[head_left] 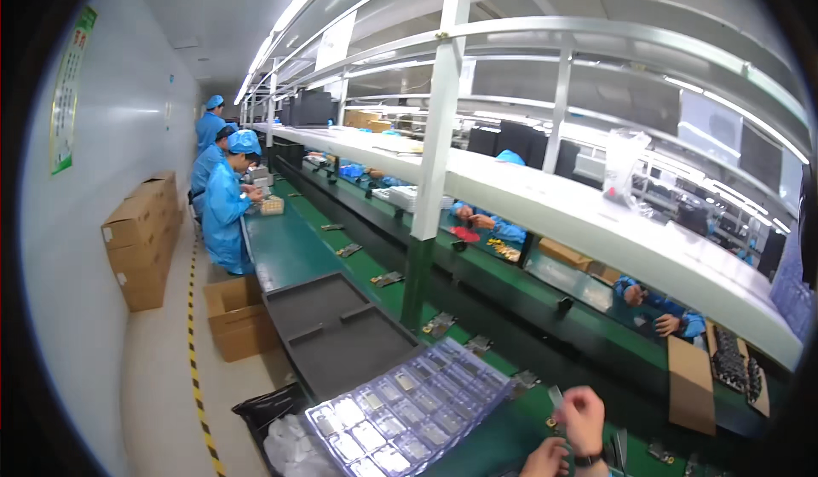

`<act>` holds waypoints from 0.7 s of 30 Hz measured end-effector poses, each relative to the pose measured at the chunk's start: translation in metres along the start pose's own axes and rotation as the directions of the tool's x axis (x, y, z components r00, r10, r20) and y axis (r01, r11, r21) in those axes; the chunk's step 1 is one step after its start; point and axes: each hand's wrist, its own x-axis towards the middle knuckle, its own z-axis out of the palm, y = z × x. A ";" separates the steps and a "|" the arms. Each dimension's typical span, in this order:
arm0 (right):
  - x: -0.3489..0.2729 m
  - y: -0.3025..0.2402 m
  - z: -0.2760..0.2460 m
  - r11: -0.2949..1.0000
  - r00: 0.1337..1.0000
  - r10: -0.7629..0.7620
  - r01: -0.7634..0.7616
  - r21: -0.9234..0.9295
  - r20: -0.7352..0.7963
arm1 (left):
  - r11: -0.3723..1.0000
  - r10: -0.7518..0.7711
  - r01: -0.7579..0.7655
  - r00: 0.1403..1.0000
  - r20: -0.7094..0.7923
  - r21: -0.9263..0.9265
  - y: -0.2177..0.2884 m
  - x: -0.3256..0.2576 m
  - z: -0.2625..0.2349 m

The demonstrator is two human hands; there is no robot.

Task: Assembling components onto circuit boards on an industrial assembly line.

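At the lower right, my right hand (584, 419), with a black band on its wrist, is raised with its fingers pinched. A thin, pale grey rectangular piece (555, 397) sticks out from its fingertips. Just below and to the left, my left hand (546, 458) has its fingers curled together. Beside its fingertips is a small part with a gold-coloured spot (552, 424); whether the fingers grip it is too small to tell. Left of both hands lies a clear plastic blister tray (503, 381), its pockets holding many flat, silvery rectangular pieces.
Small circuit boards (388, 279) lie spaced along the green line. A black tray (328, 307) sits beyond the blister tray. A white post (440, 136) and shelf (511, 179) rise over the line. Co-workers in blue (226, 213) work at far left; others' hands (669, 322) show across. An open carton (239, 315) stands on the floor.
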 end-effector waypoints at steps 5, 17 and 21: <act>-0.120 0.007 -0.081 0.955 0.987 0.142 -0.157 -0.250 -0.077 | 0.864 -0.262 0.333 0.938 0.228 -0.377 -0.002 0.007 -0.016; -0.186 0.028 -0.091 0.889 0.987 -0.158 0.136 -0.437 -0.014 | 0.815 -0.030 -0.280 0.854 0.520 0.507 0.030 -0.016 -0.017; -0.186 0.014 -0.091 0.824 0.969 -0.245 0.185 -0.535 -0.043 | 0.953 -0.294 0.200 0.787 0.543 0.225 0.010 -0.008 -0.015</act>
